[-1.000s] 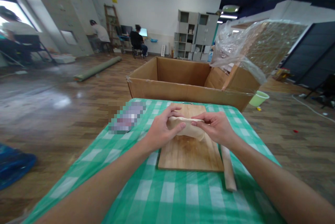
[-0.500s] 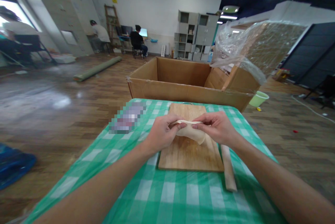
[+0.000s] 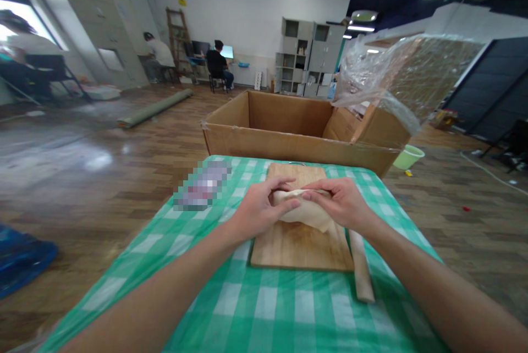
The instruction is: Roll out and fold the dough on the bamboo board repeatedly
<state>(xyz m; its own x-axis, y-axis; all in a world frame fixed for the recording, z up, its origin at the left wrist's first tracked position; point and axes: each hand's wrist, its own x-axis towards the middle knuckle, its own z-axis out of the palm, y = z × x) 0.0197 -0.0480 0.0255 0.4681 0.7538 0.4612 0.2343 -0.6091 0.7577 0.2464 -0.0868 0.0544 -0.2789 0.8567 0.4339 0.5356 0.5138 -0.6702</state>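
A thin, pale sheet of dough (image 3: 309, 214) is between my two hands over a wooden cutting board (image 3: 301, 251). Its upper edge is folded, and the rest hangs down towards me. My left hand (image 3: 260, 205) is around the sheet's left end, thumb in front and fingers behind, with the forefinger lifted off. On the other side, my right hand (image 3: 344, 202) pinches the top edge between thumb and fingers. A wooden rolling pin (image 3: 361, 270) lies along the board's right side, its far end hidden by my right hand and wrist.
A green-and-white checked cloth (image 3: 268, 309) covers the table. A blurred-out item (image 3: 204, 185) lies at its left. Beyond the table stands a large open cardboard box (image 3: 284, 141), with a light-green bucket (image 3: 408, 157) at its right. Several people sit farther back.
My left thumb and forefinger have spread apart from their pinch on the folded edge. The dough sheet now hangs wider and lower to the right. My right hand keeps its pinch.
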